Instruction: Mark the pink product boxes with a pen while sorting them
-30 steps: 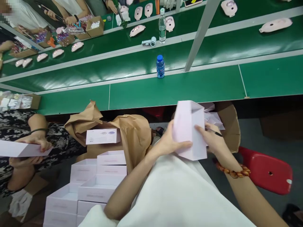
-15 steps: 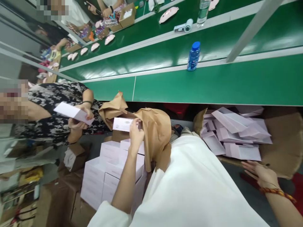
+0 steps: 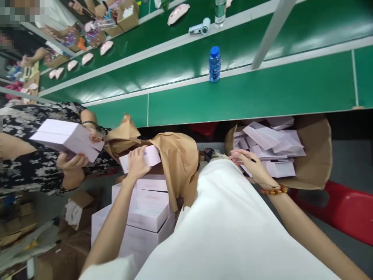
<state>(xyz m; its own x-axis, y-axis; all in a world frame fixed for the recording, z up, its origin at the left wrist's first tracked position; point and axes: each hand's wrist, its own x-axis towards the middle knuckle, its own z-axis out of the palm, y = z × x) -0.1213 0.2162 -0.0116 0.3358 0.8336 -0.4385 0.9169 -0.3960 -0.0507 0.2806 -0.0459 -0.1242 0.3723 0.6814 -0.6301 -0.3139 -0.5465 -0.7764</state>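
My left hand (image 3: 138, 162) is closed on a small white box (image 3: 152, 156), above the mouth of a crumpled brown paper lining (image 3: 177, 151). White cartons (image 3: 147, 206) are stacked just below it. My right hand (image 3: 251, 166), with a beaded bracelet at the wrist, is at the near left edge of a large cardboard box (image 3: 316, 155) of loose white boxes (image 3: 264, 136). A slim dark-tipped object (image 3: 253, 160) pokes out between its thumb and fingers; most of it is hidden. At left, a co-worker's hands (image 3: 72, 159) hold a white box (image 3: 62, 134).
A green workbench (image 3: 247, 97) runs across the back, with a blue bottle (image 3: 215, 65), a clear bottle (image 3: 220, 13) and a small light-blue device (image 3: 200, 27) on it. A red stool (image 3: 346, 210) stands at right. Brown cartons (image 3: 78, 210) lie at lower left.
My right hand has moved left and up to the box of white boxes, its fingers drawing together. My left hand has turned its box over. The co-worker's box has turned, and the view has shifted right.
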